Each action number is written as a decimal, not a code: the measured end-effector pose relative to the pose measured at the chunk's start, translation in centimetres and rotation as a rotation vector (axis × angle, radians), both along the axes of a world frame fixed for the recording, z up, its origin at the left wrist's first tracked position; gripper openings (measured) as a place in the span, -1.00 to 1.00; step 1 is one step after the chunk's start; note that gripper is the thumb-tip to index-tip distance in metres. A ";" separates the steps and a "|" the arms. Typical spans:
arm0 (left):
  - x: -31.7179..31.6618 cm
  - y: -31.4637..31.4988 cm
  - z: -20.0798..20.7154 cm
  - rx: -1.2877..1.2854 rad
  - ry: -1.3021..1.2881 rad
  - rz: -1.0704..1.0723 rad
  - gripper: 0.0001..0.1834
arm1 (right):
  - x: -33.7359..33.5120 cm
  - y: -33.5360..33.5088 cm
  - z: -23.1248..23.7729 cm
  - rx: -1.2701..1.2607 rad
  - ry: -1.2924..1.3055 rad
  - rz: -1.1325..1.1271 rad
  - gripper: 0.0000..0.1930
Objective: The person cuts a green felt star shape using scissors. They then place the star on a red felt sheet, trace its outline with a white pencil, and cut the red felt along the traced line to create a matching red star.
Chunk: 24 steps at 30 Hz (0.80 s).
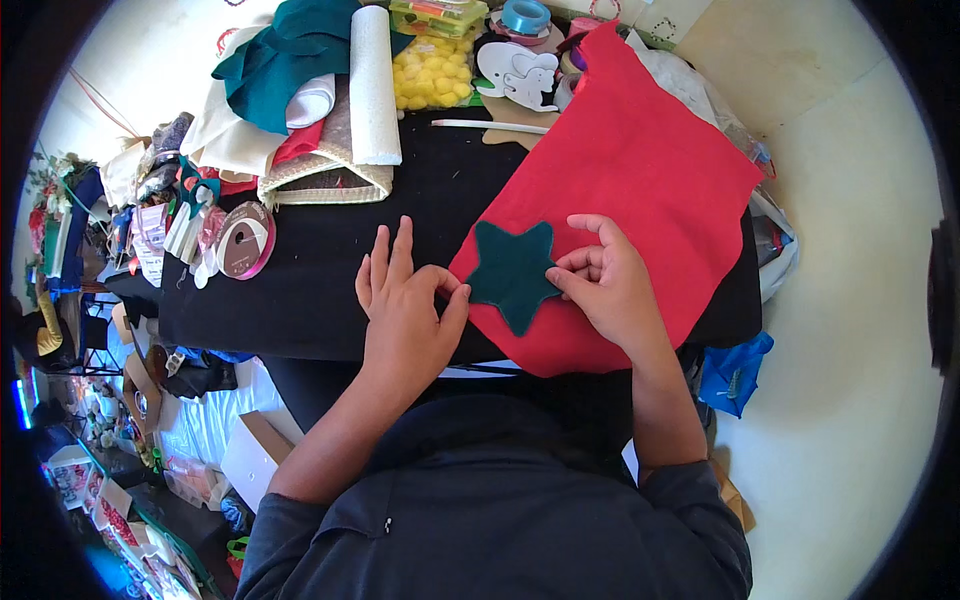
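Two hands: both at the green star [513,278], one on each side.
Left hand [405,315]: at the star's eight o'clock; thumb and forefinger pinch the lower-left point, other three fingers spread and raised toward twelve.
Right hand [610,285]: at three o'clock; thumb and fingertips grip the edge, one finger lifted clear above.
Green star: cloth, five points, one aimed at six o'clock; lies over the lower left part of the red cloth.
Red cloth [660,170]: broad sheet, stretching from the star toward one o'clock, lower edge reaching the near side of the black table [430,190].
Ribbon spool [246,243]: star's ten o'clock, left end of table, pink rim.
White roll [375,90]: eleven o'clock, right beside a crumpled dark green cloth [280,65].
Yellow balls [432,72]: between eleven and twelve, heaped.
White stick [485,126]: twelve o'clock, near white animal cutouts [517,76].
Blue bag [735,375]: four o'clock, beyond the table.
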<state>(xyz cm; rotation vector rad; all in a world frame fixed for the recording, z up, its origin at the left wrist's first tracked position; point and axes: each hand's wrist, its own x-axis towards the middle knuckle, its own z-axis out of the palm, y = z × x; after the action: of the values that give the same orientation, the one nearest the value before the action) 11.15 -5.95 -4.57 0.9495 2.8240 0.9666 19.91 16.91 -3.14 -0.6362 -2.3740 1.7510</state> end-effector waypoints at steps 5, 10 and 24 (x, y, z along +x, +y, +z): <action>0.3 -0.1 0.8 -0.016 -0.047 -0.017 -0.88 | 0.4 0.2 0.1 -0.048 -0.006 0.005 -0.39; 0.3 -0.1 0.8 -0.015 -0.067 -0.037 -0.87 | 0.4 0.3 0.1 -0.082 0.003 -0.004 -0.38; 0.1 2.1 1.7 0.132 0.204 -0.230 -0.61 | 0.3 0.2 0.6 0.532 0.329 -0.066 -0.73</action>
<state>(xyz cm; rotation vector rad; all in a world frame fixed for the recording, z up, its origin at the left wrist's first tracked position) 11.21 -3.81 -2.92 1.4279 2.7482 1.0937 20.25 17.10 -2.56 -0.3128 -2.3875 1.0222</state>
